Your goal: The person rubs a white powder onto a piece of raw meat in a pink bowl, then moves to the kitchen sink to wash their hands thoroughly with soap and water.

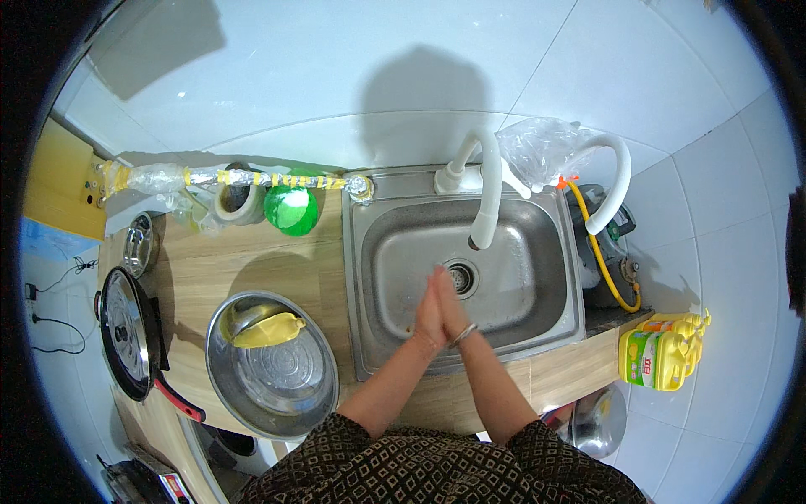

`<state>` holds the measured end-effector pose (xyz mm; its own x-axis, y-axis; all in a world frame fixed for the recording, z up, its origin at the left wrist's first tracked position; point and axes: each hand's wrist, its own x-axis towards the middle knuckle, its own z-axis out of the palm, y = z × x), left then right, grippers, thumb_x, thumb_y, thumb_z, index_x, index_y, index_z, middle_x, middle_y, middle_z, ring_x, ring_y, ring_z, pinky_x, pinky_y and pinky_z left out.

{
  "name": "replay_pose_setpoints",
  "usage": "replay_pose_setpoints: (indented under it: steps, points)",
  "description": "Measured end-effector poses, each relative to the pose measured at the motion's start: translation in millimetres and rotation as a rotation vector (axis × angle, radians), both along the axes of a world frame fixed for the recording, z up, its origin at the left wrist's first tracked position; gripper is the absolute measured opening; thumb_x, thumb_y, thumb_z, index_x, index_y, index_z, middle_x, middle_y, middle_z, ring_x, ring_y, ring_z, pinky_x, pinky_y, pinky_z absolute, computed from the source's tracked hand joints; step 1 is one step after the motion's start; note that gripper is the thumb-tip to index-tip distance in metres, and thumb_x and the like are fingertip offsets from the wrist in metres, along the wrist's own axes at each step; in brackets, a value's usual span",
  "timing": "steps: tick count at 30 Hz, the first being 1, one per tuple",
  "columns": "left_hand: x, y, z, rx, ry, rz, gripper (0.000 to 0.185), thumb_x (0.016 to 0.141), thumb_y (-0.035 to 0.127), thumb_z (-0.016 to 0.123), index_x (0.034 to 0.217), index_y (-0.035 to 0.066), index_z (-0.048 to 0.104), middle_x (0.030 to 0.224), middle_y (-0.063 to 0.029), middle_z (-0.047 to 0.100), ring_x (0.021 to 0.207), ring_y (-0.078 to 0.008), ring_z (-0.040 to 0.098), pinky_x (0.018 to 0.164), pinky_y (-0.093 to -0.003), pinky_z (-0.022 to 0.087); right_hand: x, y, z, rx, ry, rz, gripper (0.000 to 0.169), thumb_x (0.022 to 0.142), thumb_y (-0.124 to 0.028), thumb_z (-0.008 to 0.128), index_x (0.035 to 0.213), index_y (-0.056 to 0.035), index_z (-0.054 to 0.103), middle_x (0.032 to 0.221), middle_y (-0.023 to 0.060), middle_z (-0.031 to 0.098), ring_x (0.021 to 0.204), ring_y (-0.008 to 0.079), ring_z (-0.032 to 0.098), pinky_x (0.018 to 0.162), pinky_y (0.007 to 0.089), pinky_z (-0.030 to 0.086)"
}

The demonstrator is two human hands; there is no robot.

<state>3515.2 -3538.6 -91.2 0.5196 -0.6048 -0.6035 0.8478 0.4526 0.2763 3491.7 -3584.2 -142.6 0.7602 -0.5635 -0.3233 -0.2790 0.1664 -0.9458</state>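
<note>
Over the stainless steel sink (403, 252), my left hand (430, 313) and my right hand (451, 302) are pressed palm to palm, fingers straight and held together. No object shows between them, though the palms are hidden. A bracelet (464, 334) circles my right wrist. Just beyond my fingertips is the round drain (463, 278). A white gooseneck faucet (488, 208) arches over the basin, its spout end above and to the right of my fingers. To the left stands a metal basin (289, 390) containing a yellow elongated object (269, 331).
At the left are a lidded pan (126, 334) with a red handle (179, 398) and a foil-wrapped pipe (252, 179). A green round container (291, 210) stands beneath the pipe. Right of the sink are a gas cylinder with a yellow hose (595, 252) and yellow detergent jugs (655, 356).
</note>
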Motion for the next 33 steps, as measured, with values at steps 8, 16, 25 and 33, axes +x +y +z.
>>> replay_pose_setpoints:
  steps: [8, 16, 25, 33]
  points:
    - [11.5, 1.5, -30.5, 0.522, -0.895, -0.074, 0.043, 0.085, 0.034, 0.029, 0.112, 0.002, 0.039, 0.119, -0.0116, 0.037, 0.106, -0.0237, 0.036, 0.089, -0.0355, 0.028, -0.7, 18.4, 59.3, 0.594, -0.083, -0.108, 0.061, 0.082, -0.045, 0.033, 0.122, 0.0011, 0.025, 0.121, 0.0106, 0.033, 0.111, 0.0206, 0.032, 0.091, 0.0301, 0.026]
    - [31.0, 22.5, -49.0, 0.802, -1.464, -0.446, 0.039, 0.084, 0.038, 0.031, 0.077, 0.003, 0.047, 0.091, -0.0086, 0.054, 0.080, -0.0222, 0.049, 0.066, -0.0405, 0.034, 8.8, 15.2, 46.4, 0.517, 0.145, -0.120, 0.052, 0.084, -0.044, 0.028, 0.109, 0.0000, 0.040, 0.110, 0.0142, 0.046, 0.098, 0.0248, 0.046, 0.081, 0.0316, 0.037]
    - [32.2, 16.3, -126.2, 0.292, -0.305, -0.188, 0.031, 0.080, 0.037, 0.040, 0.087, 0.007, 0.045, 0.091, -0.0052, 0.051, 0.083, -0.0175, 0.047, 0.068, -0.0342, 0.035, 103.5, 52.9, 114.8, -0.935, 0.103, 0.709, 0.031, 0.078, -0.026, 0.045, 0.096, -0.0009, 0.048, 0.093, 0.0187, 0.051, 0.087, 0.0336, 0.048, 0.075, 0.0382, 0.039]
    - [3.0, -3.0, -178.6, -0.059, -0.408, -0.309, 0.041, 0.076, 0.034, 0.050, 0.108, 0.008, 0.042, 0.106, -0.0038, 0.046, 0.095, -0.0153, 0.044, 0.078, -0.0298, 0.036, 238.7, 100.1, 101.6, -1.352, 0.162, 1.212, 0.035, 0.074, -0.029, 0.052, 0.098, -0.0030, 0.052, 0.098, 0.0159, 0.053, 0.091, 0.0286, 0.050, 0.085, 0.0349, 0.034]
